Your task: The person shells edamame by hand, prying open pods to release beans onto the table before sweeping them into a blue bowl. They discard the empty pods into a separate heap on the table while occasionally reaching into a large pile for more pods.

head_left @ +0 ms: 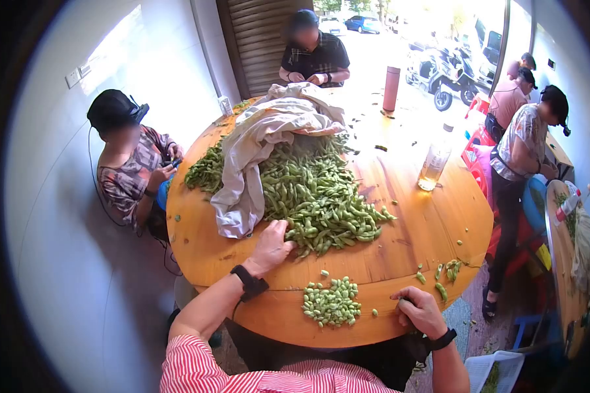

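Observation:
My left hand [273, 246] is at the lower left edge of a large heap of green bean pods [318, 203], its fingers curled against the pods; what they grip is hidden. A pale cloth [242, 173] lies over the back and left of the heap. Shelled green beans [332, 302] form a small pile near the table's front edge. To the right of that pile is my right hand [418, 310], with fingers curled round something dark, too small to name. A few loose pods [441, 291] lie beyond it on the round wooden table [242, 272].
A bottle of yellowish liquid [434, 160] and a pink flask [391, 90] stand on the table. People sit at the left [128, 157] and far side [314, 56]. Others are at the right, by a second table [560, 249]. A white basket [505, 367] is at the lower right.

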The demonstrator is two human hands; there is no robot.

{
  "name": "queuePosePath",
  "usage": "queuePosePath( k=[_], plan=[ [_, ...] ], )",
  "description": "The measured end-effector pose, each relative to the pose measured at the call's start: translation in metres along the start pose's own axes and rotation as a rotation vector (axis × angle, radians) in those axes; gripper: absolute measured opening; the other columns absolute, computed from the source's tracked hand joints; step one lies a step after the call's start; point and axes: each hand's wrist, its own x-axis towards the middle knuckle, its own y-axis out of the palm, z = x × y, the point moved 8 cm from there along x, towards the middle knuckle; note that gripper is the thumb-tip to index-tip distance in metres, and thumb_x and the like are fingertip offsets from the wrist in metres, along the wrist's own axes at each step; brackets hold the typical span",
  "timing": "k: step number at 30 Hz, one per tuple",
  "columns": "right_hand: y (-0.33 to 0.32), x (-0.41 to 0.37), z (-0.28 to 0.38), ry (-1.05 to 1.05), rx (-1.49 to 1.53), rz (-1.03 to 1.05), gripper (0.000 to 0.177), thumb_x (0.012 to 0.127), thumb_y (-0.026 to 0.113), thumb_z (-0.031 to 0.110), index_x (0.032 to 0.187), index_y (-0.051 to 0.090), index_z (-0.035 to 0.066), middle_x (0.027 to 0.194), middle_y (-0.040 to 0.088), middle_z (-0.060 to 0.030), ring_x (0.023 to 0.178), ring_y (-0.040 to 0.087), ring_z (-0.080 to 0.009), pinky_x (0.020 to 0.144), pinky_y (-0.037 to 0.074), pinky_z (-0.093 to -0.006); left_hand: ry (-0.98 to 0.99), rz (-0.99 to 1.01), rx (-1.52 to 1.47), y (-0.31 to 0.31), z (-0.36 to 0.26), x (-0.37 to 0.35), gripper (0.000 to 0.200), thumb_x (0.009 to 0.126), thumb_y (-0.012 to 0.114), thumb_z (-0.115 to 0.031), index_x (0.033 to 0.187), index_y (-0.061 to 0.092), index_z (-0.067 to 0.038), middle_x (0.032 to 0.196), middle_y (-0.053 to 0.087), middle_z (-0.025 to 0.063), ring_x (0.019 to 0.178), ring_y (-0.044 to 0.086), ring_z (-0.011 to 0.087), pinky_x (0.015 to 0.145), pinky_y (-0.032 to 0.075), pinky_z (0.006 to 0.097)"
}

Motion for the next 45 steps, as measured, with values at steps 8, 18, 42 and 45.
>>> queuePosePath(
  k=[8,18,42,45],
  plan=[
    [-0.003,-0.002,-0.005,0.049,0.203,-0.005,0.015,0.095,0.055,0.004,0.106,0.063,-0.002,0.071,0.06,0.0001,0.058,0.058,-0.0065,0.053,0.046,-0.0227,-0.048,-0.161,0.042,-0.043,-0.02,0.064,0.041,0.085,0.073,-0.025,0.114,0.061,0.002,0.105,0.061,0.0176,0.094,0.062,0.0304,0.082,0.05,0.0399],
    [-0.005,-0.005,-0.012,0.032,0.223,-0.039,0.015,0.095,0.056,0.003,0.106,0.064,-0.003,0.074,0.063,-0.0014,0.059,0.06,-0.0069,0.054,0.048,-0.0225,-0.372,0.176,0.462,-0.046,0.05,0.119,0.099,0.064,0.079,-0.038,0.15,0.036,-0.013,0.149,0.03,0.0367,0.136,0.038,0.0504,0.109,0.039,0.0529],
    [-0.006,-0.006,-0.008,0.038,0.231,-0.091,0.015,0.092,0.054,-0.002,0.103,0.062,-0.006,0.07,0.065,-0.0039,0.057,0.062,-0.0082,0.053,0.048,-0.022,-0.235,0.199,0.354,-0.027,0.039,0.165,0.083,0.086,0.058,-0.069,0.14,0.052,-0.007,0.153,0.033,0.0266,0.139,0.032,0.0504,0.111,0.033,0.0579],
    [-0.008,-0.005,-0.005,0.028,0.23,-0.101,0.014,0.092,0.055,-0.002,0.103,0.063,-0.006,0.069,0.064,-0.0033,0.056,0.061,-0.0076,0.053,0.047,-0.022,-0.248,0.295,0.329,-0.026,0.023,0.158,0.085,0.084,0.058,-0.071,0.139,0.054,-0.006,0.149,0.036,0.0287,0.137,0.035,0.0486,0.11,0.035,0.0566]
  ],
)
